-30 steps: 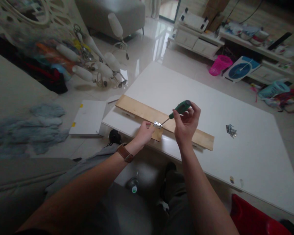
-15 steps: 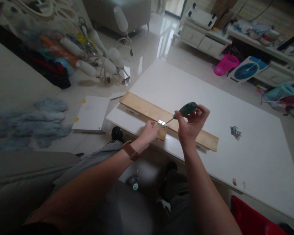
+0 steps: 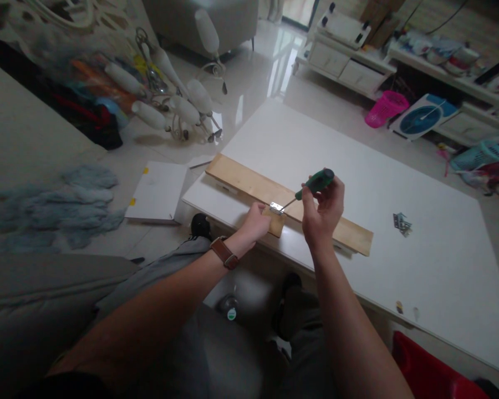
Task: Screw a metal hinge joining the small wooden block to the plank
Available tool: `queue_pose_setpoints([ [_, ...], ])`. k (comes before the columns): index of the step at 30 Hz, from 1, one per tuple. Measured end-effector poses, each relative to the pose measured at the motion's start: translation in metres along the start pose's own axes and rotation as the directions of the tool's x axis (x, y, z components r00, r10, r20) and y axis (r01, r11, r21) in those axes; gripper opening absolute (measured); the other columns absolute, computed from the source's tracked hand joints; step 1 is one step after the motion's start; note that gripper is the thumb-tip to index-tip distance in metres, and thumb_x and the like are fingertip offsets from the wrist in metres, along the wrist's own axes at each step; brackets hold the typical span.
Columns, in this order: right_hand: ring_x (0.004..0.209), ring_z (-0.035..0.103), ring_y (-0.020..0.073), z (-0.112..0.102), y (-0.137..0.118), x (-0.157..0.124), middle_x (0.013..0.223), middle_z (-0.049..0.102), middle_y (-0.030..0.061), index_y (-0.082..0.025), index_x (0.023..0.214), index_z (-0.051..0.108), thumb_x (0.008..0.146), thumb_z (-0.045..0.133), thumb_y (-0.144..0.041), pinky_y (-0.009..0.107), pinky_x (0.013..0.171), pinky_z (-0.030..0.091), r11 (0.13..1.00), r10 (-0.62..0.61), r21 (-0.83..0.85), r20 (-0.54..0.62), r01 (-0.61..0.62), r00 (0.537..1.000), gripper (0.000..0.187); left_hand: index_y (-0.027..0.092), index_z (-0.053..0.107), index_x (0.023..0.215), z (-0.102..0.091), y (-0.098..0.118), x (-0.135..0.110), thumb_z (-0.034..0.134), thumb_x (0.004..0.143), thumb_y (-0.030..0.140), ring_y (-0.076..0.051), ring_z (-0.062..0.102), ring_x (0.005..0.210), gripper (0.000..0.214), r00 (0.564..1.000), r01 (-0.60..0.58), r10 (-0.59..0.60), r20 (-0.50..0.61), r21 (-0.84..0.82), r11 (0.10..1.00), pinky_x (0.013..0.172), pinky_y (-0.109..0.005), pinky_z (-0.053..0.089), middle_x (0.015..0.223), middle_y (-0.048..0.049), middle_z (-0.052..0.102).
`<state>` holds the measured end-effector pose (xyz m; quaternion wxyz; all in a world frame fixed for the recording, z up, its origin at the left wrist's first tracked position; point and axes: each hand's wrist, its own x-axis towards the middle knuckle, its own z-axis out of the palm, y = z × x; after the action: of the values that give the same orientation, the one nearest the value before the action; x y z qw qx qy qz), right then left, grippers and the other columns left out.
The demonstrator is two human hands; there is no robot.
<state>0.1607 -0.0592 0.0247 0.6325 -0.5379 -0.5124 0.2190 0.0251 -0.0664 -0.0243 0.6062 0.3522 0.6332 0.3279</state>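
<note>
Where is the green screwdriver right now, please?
In the head view, the green screwdriver is in the right hand, its tip at the metal fitting.

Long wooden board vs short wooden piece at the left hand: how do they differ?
Size: the long wooden board extends past both hands; the short wooden piece is only a fraction of that length.
Pose: the long wooden board runs slantwise across the view; the short wooden piece juts from its near edge toward the person.
Hold: the left hand grips the short wooden piece; the long wooden board's ends are untouched.
Shared: both look tan.
</note>
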Motion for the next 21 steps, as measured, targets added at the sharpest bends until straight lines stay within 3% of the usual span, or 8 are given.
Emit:
queue_pose_setpoints([
  [3,0.093,0.067,0.0188,-0.002,0.011,0.004,0.106,0.064,0.0023,-0.029,0.123,0.061,0.08,0.08,-0.032,0.035,0.08,0.063,0.985,-0.139,-0.099,0.001,0.138,0.99,0.047,0.017,0.053,0.11,0.001,-0.001,0.001,0.061,0.081,0.0,-0.022,0.067,0.104,0.035,1.0,-0.009,0.009,-0.005,-0.003,1.0,0.087,-0.03,0.051,0.115,-0.0126,0.07],
  [6,0.09,0.067,0.0189,-0.003,0.016,0.005,0.107,0.061,0.0017,-0.032,0.126,0.055,0.08,0.081,-0.031,0.035,0.075,0.063,0.977,-0.183,-0.111,-0.001,0.182,0.983,0.052,0.018,0.051,0.111,0.001,0.002,-0.002,0.061,0.08,0.001,-0.021,0.067,0.101,0.036,1.0,0.001,-0.001,0.001,0.008,1.0,0.086,-0.03,0.051,0.114,-0.0119,0.07],
  [15,0.101,0.073,0.0224,-0.001,0.016,0.005,0.116,0.066,0.0049,-0.034,0.135,0.045,0.089,0.067,-0.027,0.044,0.088,0.063,0.987,-0.151,-0.04,0.048,0.153,0.987,0.051,0.02,0.051,0.112,-0.007,0.003,-0.003,0.067,0.079,0.013,-0.023,0.069,0.099,0.037,0.998,0.003,-0.011,0.067,0.119,0.993,0.08,-0.03,0.051,0.109,-0.0093,0.072],
  [21,0.096,0.072,0.0213,-0.003,0.011,0.004,0.116,0.061,0.0047,-0.033,0.133,0.051,0.085,0.067,-0.027,0.04,0.08,0.065,0.984,-0.157,-0.081,0.034,0.159,0.987,0.051,0.019,0.058,0.107,-0.009,-0.001,0.008,0.072,0.079,0.024,-0.025,0.07,0.1,0.031,0.994,-0.052,0.035,0.104,0.173,0.984,0.08,-0.032,0.053,0.103,-0.009,0.075],
])
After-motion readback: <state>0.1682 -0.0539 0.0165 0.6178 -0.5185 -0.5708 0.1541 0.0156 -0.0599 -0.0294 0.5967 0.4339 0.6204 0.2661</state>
